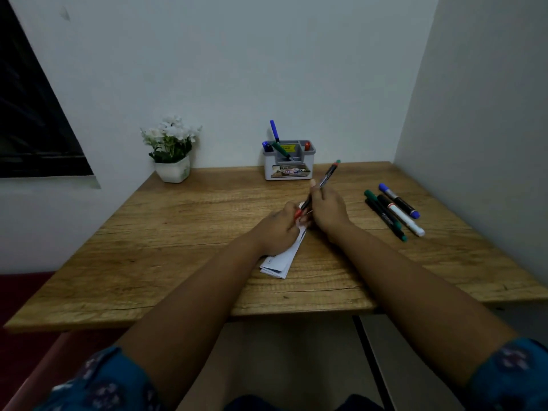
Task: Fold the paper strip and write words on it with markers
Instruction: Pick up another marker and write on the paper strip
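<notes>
The paper strip (281, 259) already lies folded on the wooden desk (178, 232), part of it under the left hand (277, 229), so the folding looks done; any writing on it is too small to make out. The right hand (327, 210) curls round a marker (321, 185) slanting up and away, while the left hand pinches its red end, probably the cap, so writing seems about to start. Four more markers (394, 212) lie well apart to the right
</notes>
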